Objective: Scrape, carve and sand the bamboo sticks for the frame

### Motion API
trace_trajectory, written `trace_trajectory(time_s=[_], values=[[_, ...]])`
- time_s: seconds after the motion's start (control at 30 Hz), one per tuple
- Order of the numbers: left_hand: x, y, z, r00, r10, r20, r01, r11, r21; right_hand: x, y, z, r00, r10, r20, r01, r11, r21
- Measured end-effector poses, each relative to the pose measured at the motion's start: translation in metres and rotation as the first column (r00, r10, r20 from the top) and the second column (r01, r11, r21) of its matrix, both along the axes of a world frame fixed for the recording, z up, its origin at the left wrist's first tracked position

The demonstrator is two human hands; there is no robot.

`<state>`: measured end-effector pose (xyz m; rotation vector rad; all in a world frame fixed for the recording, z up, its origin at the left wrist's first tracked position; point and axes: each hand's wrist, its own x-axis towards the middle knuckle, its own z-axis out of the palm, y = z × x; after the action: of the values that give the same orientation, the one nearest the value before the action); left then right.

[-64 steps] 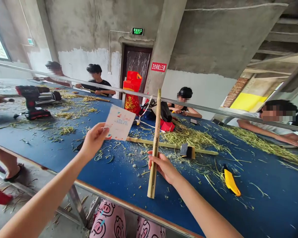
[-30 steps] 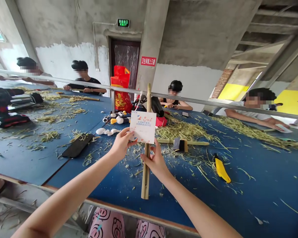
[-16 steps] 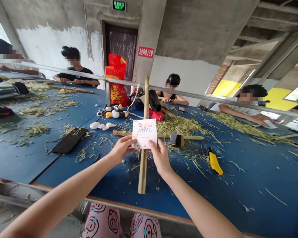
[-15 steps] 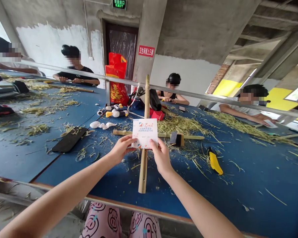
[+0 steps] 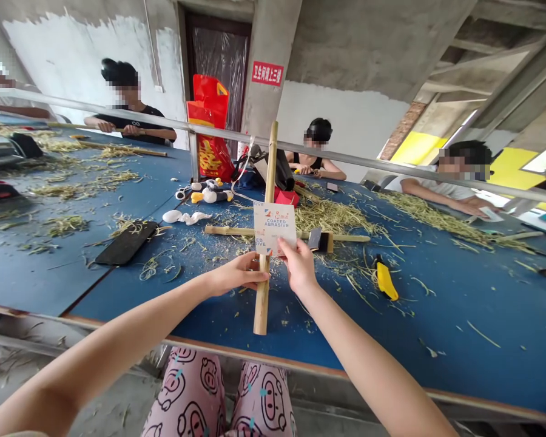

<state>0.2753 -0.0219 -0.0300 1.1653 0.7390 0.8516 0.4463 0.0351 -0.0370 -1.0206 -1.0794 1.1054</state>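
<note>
A bamboo stick stands upright on the blue table, its lower end near the front edge. My left hand is closed around the stick at mid-height. My right hand pinches a small white sheet of sandpaper printed "COATED ABRASIVE", held in front of the stick just above my left hand.
A second bamboo stick lies behind with a black brush block on it. A yellow knife lies to the right, a black phone to the left. Bamboo shavings litter the table. Several people sit along the far side behind a metal rail.
The stick passed from my right hand to my left, and the sandpaper from my left hand to my right. The view has tilted down a little.
</note>
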Motion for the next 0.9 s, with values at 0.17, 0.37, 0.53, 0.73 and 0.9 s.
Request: trace_trajectory(time_s=[0.17, 0.37, 0.53, 0.73, 0.9], values=[[-0.002, -0.001, 0.000, 0.983, -0.109, 0.145, 0.115, 0.993, -0.036, 0.009, 0.009, 0.003, 1.000, -0.012, 0.026, 0.011, 1.000, 0.030], [-0.006, 0.002, 0.000, 0.936, -0.118, 0.332, 0.181, 0.970, -0.165, 0.019, 0.015, 0.006, 0.993, -0.028, 0.116, 0.023, 0.999, 0.040], [-0.005, 0.010, -0.002, 0.952, 0.147, 0.267, -0.084, 0.968, -0.235, 0.024, 0.035, 0.026, 0.929, 0.096, 0.357, -0.137, 0.986, 0.092], [-0.009, 0.017, -0.003, 0.954, 0.270, 0.131, -0.244, 0.952, -0.186, 0.010, 0.073, 0.050, 0.801, 0.238, 0.549, -0.343, 0.935, 0.094], [-0.008, 0.018, -0.004, 0.950, 0.281, 0.133, -0.254, 0.948, -0.191, 0.005, 0.075, 0.046, 0.502, -0.231, 0.834, -0.367, 0.816, 0.447]])
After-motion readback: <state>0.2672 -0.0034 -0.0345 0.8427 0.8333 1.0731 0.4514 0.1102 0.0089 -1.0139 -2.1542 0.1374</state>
